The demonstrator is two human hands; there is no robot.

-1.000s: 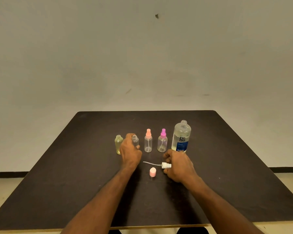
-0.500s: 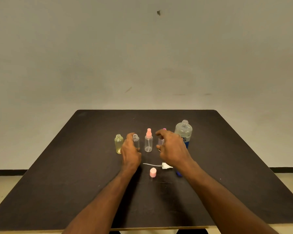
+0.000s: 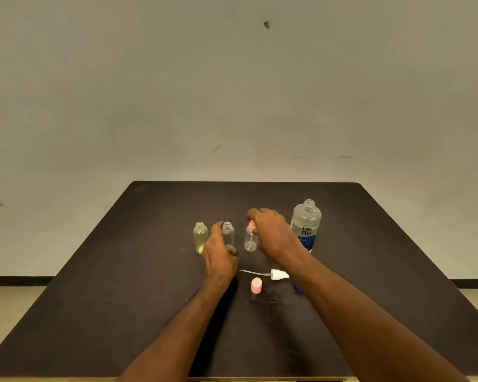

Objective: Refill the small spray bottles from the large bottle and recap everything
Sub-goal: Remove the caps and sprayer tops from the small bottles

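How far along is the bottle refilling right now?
Early. Done: the large bottle, yellowish bottle and clear bottle stand uncapped; a white spray head and pink cap lie loose. In hand: left hand holds the clear bottle; right hand reaches the pink-topped bottle. Left: pouring, recapping everything.

A large clear bottle (image 3: pixel 305 225) with a blue-and-white "re nu" label stands upright and uncapped at the right of the row on the dark table. Left of it a small clear spray bottle (image 3: pixel 251 239) stands upright with its peach-pink sprayer on. Further left stands an uncapped clear small bottle (image 3: pixel 228 234), then an uncapped yellowish one (image 3: pixel 200 237). Nearer the person lie a white spray head with its dip tube (image 3: pixel 278 274) on its side and a pink cap (image 3: pixel 256 285) just beside it
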